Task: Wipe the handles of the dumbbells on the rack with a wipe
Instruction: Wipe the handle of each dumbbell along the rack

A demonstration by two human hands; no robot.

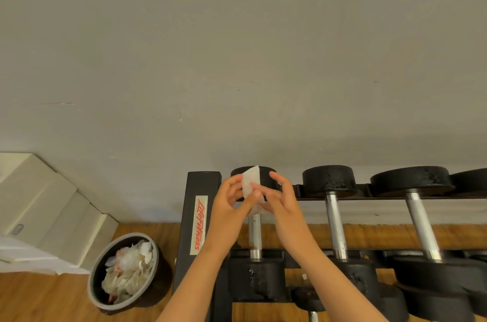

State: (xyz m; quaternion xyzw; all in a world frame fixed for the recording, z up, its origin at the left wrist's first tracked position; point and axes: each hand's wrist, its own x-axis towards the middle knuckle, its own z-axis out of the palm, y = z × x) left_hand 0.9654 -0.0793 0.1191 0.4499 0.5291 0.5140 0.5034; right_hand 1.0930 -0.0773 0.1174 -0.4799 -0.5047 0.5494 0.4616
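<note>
The wipe point(250, 182) is held just above the leftmost dumbbell handle point(255, 236) on the rack point(196, 216). It is pinched by the left hand point(229, 205) at its upper part and by the right hand point(280, 203) lower down. The wipe is judged light and limp. It is best wrapped round the smooth, rigid bar at mid-length.
</note>
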